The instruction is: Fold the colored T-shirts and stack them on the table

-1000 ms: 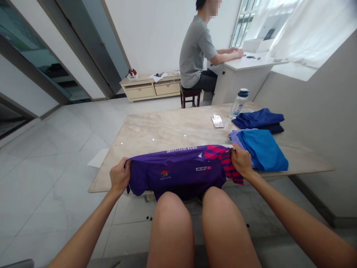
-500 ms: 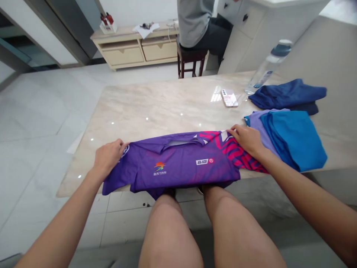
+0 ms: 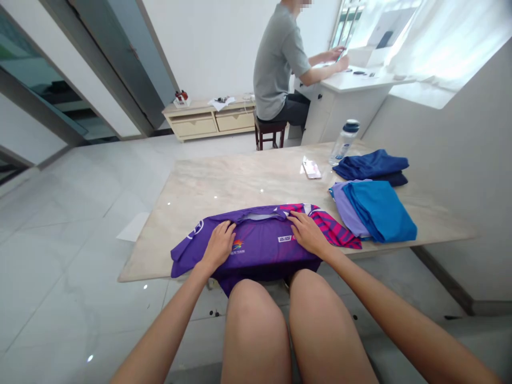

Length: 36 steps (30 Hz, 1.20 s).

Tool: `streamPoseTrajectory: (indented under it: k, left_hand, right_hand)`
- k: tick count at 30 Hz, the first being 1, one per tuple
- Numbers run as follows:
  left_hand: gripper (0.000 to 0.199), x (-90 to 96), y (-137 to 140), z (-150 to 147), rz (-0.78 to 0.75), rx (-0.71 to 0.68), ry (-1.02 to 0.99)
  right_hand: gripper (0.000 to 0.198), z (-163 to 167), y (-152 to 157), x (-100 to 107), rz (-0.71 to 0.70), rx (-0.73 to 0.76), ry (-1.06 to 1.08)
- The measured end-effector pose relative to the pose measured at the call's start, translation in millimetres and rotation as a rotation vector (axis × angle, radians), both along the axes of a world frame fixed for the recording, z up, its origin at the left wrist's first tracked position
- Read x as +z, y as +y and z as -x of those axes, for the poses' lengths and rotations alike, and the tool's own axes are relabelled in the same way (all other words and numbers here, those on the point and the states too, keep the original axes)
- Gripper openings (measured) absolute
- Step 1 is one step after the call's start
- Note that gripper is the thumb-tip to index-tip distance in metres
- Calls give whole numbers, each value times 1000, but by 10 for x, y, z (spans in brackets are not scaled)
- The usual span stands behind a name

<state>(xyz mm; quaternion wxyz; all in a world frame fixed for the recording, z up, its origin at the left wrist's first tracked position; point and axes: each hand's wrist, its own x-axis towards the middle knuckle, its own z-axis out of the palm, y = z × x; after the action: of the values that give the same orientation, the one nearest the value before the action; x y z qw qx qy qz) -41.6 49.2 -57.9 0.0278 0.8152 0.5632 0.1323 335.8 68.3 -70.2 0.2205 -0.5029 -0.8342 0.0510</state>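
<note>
A purple sports shirt [image 3: 256, 250] lies along the table's near edge, collar facing away, its lower part hanging over my knees. It has a pink-patterned sleeve at the right and a white emblem on the left sleeve. My left hand [image 3: 220, 242] rests on the chest just left of the collar, fingers apart, fingertips at the neckline. On the other side, my right hand [image 3: 308, 233] touches the collar's right end with its fingers spread, partly covering the BIG logo. The collar opening shows between both hands.
Folded blue and lilac clothes [image 3: 380, 210] lie on the marble table [image 3: 216, 176] at the right, with dark blue clothing [image 3: 372, 164] behind. A clear bottle [image 3: 344, 143] and a phone [image 3: 311, 168] stand and lie near them. Beyond, a person [image 3: 276, 69] sits on a stool [image 3: 270, 130].
Both hands have let go of the shirt's shoulder and sleeve areas and moved inward to the collar. The camera has tilted up, showing more of the seated person and desk.
</note>
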Motion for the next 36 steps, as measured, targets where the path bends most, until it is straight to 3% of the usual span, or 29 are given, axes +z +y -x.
streamPoseTrajectory:
  k: [5, 12, 17, 20, 24, 27, 32, 36]
  left_hand:
    - [57, 11, 361, 37, 34, 14, 18]
    - [65, -168, 612, 44, 127, 174, 78]
    - [66, -114, 782, -3, 141, 225, 97]
    - [65, -32, 760, -158, 94, 208, 97]
    - [62, -22, 596, -414, 70, 37, 73]
    - [61, -25, 553, -506, 142, 44, 80]
    - [59, 58, 735, -535, 75, 11, 76]
    - [60, -40, 907, -570, 130, 23, 47]
  right_hand:
    - [55, 61, 398, 42, 111, -13, -60]
    - [65, 181, 727, -185, 173, -308, -172]
    - [69, 220, 829, -193, 183, -386, -154]
    - [66, 371, 753, -101, 136, -318, -172]
    - [64, 603, 562, -41, 127, -81, -201]
    - [64, 678, 538, -6, 176, -74, -220]
    - [60, 759, 717, 112, 127, 18, -257]
    - [63, 865, 832, 24, 185, -44, -229]
